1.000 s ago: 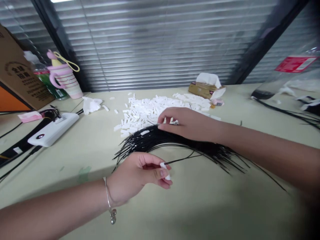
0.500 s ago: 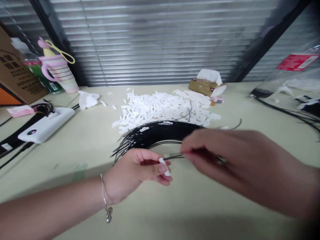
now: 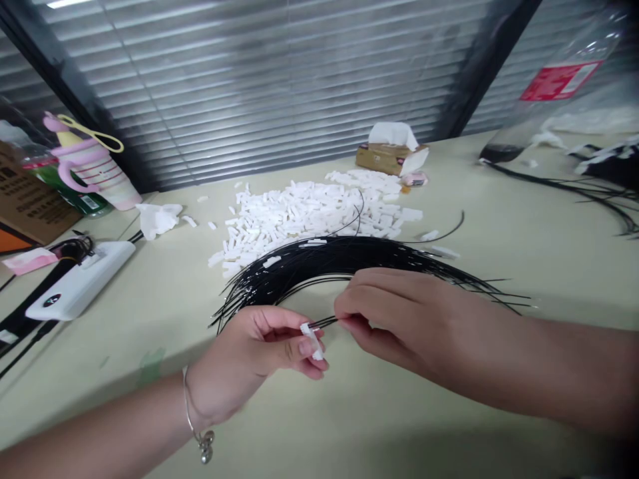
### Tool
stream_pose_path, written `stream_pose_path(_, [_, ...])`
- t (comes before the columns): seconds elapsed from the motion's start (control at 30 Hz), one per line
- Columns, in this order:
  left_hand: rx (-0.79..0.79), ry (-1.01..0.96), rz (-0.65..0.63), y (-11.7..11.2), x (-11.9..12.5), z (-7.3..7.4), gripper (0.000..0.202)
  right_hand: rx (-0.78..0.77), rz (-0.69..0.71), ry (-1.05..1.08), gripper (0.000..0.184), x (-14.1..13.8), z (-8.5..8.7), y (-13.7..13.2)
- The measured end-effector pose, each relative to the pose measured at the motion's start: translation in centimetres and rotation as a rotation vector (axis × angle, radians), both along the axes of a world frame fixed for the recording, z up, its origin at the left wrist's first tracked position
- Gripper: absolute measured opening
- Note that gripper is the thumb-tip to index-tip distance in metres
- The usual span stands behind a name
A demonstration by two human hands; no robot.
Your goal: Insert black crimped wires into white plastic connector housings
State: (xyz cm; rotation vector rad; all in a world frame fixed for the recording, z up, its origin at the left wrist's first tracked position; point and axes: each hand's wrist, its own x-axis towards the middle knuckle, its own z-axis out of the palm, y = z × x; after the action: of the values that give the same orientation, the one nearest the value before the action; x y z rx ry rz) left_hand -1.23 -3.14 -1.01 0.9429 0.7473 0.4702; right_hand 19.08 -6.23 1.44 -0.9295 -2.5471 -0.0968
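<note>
My left hand pinches a small white plastic connector between thumb and forefinger, low in the middle of the view. My right hand is closed in a pinch on a thin black wire whose end meets the connector. Just behind both hands a curved bundle of black wires lies on the pale table. Beyond the bundle spreads a pile of white connectors.
A white power bank with black cables lies at the left. A pink bottle, a green bottle and a cardboard box stand at the back left. A tissue box sits behind the pile. More black wires and a plastic bag are at the right.
My right hand left the white pile, came back toward me and now pinches a black wire at the connector held in my left hand. The camera has tilted slightly.
</note>
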Motion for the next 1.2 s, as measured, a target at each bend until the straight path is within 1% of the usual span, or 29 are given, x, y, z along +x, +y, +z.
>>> stream_pose_path(0.1, [-0.008,-0.015,-0.001,-0.1,-0.1,-0.1,0.015,0.033,0.005,-0.015,0.033,-0.3,0.1,0.0])
stream_pose_path(0.27, [0.013,-0.022,0.003,-0.2,-0.2,-0.3,0.014,-0.022,-0.006,0.027,0.03,-0.6,0.1,-0.3])
stream_pose_path(0.4, [0.023,0.011,-0.004,-0.2,-0.1,-0.3,0.015,-0.063,-0.019,0.01,0.029,-0.6,-0.4,-0.5])
stream_pose_path(0.5, [0.044,0.046,-0.007,-0.2,-0.1,-0.4,0.017,-0.069,-0.004,0.035,0.028,-0.8,-0.9,-0.6])
stream_pose_path(0.57, [0.052,0.046,-0.003,-0.3,-0.1,-0.4,0.017,-0.082,0.018,0.043,0.027,-1.0,-0.8,-0.6])
stream_pose_path(0.63, [0.045,0.032,0.004,-0.3,0.0,-0.5,0.016,-0.144,0.027,0.026,0.026,-1.0,-0.2,-0.3])
stream_pose_path(0.73, [0.022,0.023,0.012,-0.3,0.1,-0.6,0.017,-0.334,0.017,-0.002,0.02,-0.1,1.3,1.0])
stream_pose_path(0.8, [0.021,0.013,0.012,-0.3,0.0,-0.7,0.018,-0.395,-0.018,-0.017,0.019,1.6,2.2,2.7])
stream_pose_path(0.83, [0.027,0.009,0.007,-0.2,0.0,-0.7,0.017,-0.366,-0.054,-0.022,0.02,2.7,2.5,3.7])
stream_pose_path(0.9, [0.043,0.006,-0.013,-0.1,0.0,-0.7,0.015,-0.253,-0.209,-0.033,0.019,5.0,2.8,5.7])
stream_pose_path(0.93, [0.049,0.009,-0.021,-0.1,0.0,-0.7,0.013,-0.219,-0.264,-0.029,0.019,5.9,2.8,6.6])
stream_pose_path(0.97, [0.053,0.013,-0.026,0.0,0.0,-0.7,0.012,-0.202,-0.299,-0.031,0.019,6.6,2.7,7.4])
stream_pose_path(1.0, [0.055,0.021,-0.03,0.0,0.1,-0.6,0.011,-0.201,-0.305,-0.038,0.019,6.9,2.5,7.9])
stream_pose_path(1.03, [0.059,0.032,-0.036,0.0,0.2,-0.6,0.011,-0.208,-0.286,-0.049,0.02,6.9,2.4,8.2])
stream_pose_path(1.1, [0.084,0.065,-0.064,-0.2,0.3,-0.5,0.009,-0.236,-0.213,-0.077,0.019,5.6,2.1,8.2])
stream_pose_path(1.17, [0.152,0.117,-0.086,-0.5,0.2,-0.4,0.006,-0.267,-0.129,-0.101,0.018,3.2,2.0,7.5])
stream_pose_path(1.2, [0.218,0.15,-0.088,-0.8,0.2,-0.5,0.006,-0.284,-0.09,-0.118,0.018,1.9,1.9,7.0])
